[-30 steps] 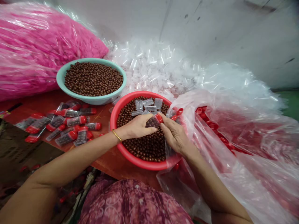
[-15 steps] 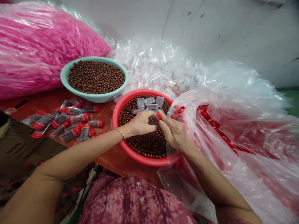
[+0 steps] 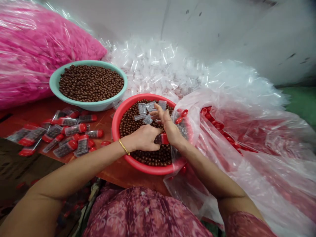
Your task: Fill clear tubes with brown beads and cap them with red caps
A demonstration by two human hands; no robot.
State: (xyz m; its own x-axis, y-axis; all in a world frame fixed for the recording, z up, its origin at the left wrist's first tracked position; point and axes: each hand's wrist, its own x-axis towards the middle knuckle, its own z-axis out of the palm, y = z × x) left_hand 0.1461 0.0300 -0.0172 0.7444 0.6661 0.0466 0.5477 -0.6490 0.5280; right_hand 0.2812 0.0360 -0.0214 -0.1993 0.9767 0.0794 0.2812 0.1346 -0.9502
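Observation:
Over the red bowl (image 3: 116,126) of brown balls (image 3: 153,158), my left hand (image 3: 145,136) is closed around a small clear container (image 3: 161,139) with a red cap and dark contents. The heel of my right hand (image 3: 170,128) lies against the capped end. Its fingers are stretched out toward several clear plastic containers (image 3: 142,108) lying on the balls, and nothing shows in its grasp. A red cap with a loop (image 3: 182,116) rests on the clear plastic at the bowl's right rim.
Several filled, red-capped containers (image 3: 74,130) lie to the left. A pale green bowl (image 3: 86,105) of brown balls stands behind them, beside a bag of pink pieces (image 3: 49,49). Clear plastic pieces (image 3: 153,65) are heaped at the back; an open bag (image 3: 222,158) of red caps is at right.
My right hand's fingers have left their pinch at the red cap and extended forward, its palm edge now against the cap. Both hands are slightly lower. The view has shifted a little rightward.

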